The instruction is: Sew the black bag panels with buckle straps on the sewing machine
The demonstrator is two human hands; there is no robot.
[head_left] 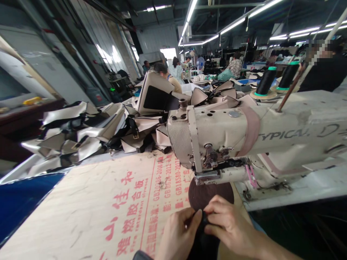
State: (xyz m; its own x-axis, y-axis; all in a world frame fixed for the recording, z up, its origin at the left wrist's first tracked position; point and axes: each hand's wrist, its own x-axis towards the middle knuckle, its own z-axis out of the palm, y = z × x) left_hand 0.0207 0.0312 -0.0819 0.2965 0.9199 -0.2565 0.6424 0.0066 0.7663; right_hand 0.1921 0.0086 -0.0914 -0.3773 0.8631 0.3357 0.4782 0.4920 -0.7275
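A cream-painted industrial sewing machine (230, 133), marked "TYPICAL" on its arm, is the reference point for this workstation. Left of the machine lies a plywood board (89, 213), its pale, grainy surface printed in red characters and offering broad open room for moving. Beyond the machine, a heap of cut panels (78, 133) in smooth cream and black bag material rises in stiff, angular folds. Behind the machine's arm stand two cones of black thread (267, 81) with green caps. A seated person in a dark top (322, 72) is beyond the cones.

In front of the machine's presser foot (209, 156), a round dark-brown panel (210, 193) lies flat, its far edge just under the foot assembly. Its curved edge is clean and uncluttered on the board side. The left hand (177, 234) and right hand (229, 220) sit close together at the panel's near edge. The fingers (217, 211) of both hands are curled and closed, pinching black material (203, 234) between them. That material hangs down toward the near edge of the frame, and its exact form is hidden by the hands.
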